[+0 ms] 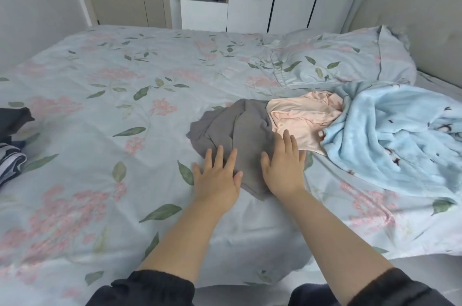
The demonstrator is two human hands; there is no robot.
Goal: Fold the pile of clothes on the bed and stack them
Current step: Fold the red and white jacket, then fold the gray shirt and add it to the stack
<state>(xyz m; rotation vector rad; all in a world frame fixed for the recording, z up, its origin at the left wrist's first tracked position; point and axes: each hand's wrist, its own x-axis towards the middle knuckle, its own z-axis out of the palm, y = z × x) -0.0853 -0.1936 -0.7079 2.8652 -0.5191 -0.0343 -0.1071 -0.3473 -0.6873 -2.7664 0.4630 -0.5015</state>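
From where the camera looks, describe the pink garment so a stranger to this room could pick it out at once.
On the floral bed, find the pillow at the right. Just in front of it lies the pink garment, crumpled. It alone is pale peach, between the grey garment on its left and the fluffy blue fleece on its right.

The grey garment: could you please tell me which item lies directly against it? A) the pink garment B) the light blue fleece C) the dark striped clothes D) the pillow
A: the pink garment butts up against the grey garment; the other options lie clear of it.
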